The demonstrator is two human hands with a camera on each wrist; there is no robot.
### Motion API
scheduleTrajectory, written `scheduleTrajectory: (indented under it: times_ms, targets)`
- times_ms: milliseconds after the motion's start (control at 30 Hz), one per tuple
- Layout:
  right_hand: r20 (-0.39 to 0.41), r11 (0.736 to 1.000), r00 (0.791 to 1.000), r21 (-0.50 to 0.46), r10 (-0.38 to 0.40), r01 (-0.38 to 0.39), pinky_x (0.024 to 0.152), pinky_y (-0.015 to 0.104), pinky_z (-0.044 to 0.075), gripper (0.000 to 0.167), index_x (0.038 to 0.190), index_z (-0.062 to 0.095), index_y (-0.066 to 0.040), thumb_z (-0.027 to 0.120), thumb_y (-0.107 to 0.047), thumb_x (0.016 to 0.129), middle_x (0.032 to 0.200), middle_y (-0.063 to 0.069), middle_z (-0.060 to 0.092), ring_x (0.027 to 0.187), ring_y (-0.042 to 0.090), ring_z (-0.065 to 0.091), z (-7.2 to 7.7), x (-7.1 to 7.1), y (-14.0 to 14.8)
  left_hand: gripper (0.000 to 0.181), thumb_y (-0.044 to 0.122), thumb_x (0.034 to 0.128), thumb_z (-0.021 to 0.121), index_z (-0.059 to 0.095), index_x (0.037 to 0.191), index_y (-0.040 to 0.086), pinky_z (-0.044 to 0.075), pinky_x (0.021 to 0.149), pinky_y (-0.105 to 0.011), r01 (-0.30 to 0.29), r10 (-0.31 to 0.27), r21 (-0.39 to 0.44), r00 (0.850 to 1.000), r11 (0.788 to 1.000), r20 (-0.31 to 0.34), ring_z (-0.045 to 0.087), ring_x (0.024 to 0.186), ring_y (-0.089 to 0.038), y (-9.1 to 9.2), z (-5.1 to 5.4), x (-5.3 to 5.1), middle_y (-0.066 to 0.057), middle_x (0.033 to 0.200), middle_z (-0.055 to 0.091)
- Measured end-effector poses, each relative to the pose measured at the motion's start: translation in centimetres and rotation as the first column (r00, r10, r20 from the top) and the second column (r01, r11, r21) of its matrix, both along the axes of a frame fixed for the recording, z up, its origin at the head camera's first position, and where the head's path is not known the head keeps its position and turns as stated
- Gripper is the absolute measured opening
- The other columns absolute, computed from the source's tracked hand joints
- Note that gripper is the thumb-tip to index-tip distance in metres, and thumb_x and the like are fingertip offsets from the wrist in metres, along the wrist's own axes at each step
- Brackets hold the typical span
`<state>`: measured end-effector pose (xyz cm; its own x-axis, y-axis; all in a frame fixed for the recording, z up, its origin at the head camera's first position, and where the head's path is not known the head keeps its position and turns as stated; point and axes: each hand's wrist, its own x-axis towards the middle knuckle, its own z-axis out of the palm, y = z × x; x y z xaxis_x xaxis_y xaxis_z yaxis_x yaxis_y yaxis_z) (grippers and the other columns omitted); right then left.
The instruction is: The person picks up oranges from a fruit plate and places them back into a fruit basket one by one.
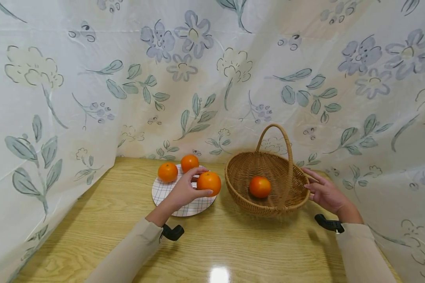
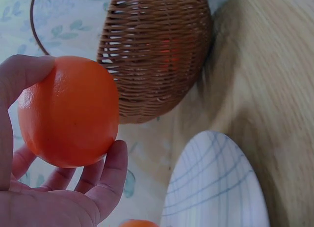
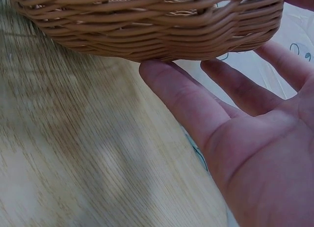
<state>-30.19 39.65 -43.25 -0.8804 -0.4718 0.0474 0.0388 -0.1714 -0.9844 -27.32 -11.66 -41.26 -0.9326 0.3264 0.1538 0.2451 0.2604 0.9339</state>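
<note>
My left hand point(image 1: 185, 190) holds an orange point(image 1: 209, 184) between thumb and fingers, above the right side of a checked plate point(image 1: 184, 211). In the left wrist view, the thumb lies on one side of the orange point(image 2: 71, 111) and the fingertips on the other. Two more oranges, one at the left point(image 1: 168, 172) and one at the back point(image 1: 189, 162), are on the plate. To its right stands a wicker basket point(image 1: 239, 169) with an upright handle and one orange point(image 1: 260, 186) inside. My right hand point(image 1: 327, 194) grips the basket's right rim, its fingers touching the woven side point(image 3: 162, 40).
Everything stands on a light wooden table point(image 1: 212, 243). A floral cloth point(image 1: 198, 86) hangs behind and along both sides, close behind the basket. The basket's tall handle point(image 1: 288, 157) arches over its opening. Black wrist devices sit on the left point(image 1: 172, 232) and right point(image 1: 327, 223) wrists.
</note>
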Motion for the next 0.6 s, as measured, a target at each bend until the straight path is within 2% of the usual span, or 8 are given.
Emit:
scheduleTrajectory:
  times_ms: [100, 300, 600]
  targets:
    - [-0.001, 1.000, 1.000, -0.005, 0.006, -0.006, 0.090, 0.034, 0.060, 0.072, 0.165, -0.003, -0.008, 0.035, 0.006, 0.106, 0.143, -0.008, 0.055, 0.116, 0.015, 0.068, 0.0, 0.0, 0.0, 0.068, 0.018, 0.0823, 0.087, 0.055, 0.143, 0.019, 0.058, 0.096, -0.041, 0.000, 0.000, 0.006, 1.000, 1.000, -0.001, 0.058, 0.120, -0.029, 0.3, 0.5, -0.1, -0.006, 0.144, 0.055]
    - [0.000, 1.000, 1.000, -0.012, 0.000, 0.000, 0.091, 0.034, 0.060, 0.072, 0.165, -0.004, -0.008, 0.035, 0.006, 0.106, 0.143, -0.008, 0.055, 0.116, 0.016, 0.068, 0.0, 1.0, -0.4, 0.068, 0.020, 0.0813, 0.088, 0.056, 0.142, 0.022, 0.058, 0.093, -0.039, 0.025, -0.024, 0.005, 0.999, 1.000, -0.021, 0.058, 0.119, -0.030, 0.2, 1.3, -0.3, -0.004, 0.142, 0.056]
    - [0.009, 0.999, 0.999, -0.005, -0.036, 0.036, 0.090, 0.033, 0.060, 0.073, 0.165, -0.003, -0.010, 0.037, 0.006, 0.106, 0.142, -0.008, 0.055, 0.116, 0.015, 0.068, -0.1, 2.6, -1.1, 0.067, 0.026, 0.0817, 0.087, 0.057, 0.141, 0.024, 0.059, 0.089, -0.039, 0.049, -0.049, -0.004, 0.998, 0.999, -0.028, 0.057, 0.123, -0.033, 0.4, 1.9, -0.5, -0.003, 0.141, 0.056]
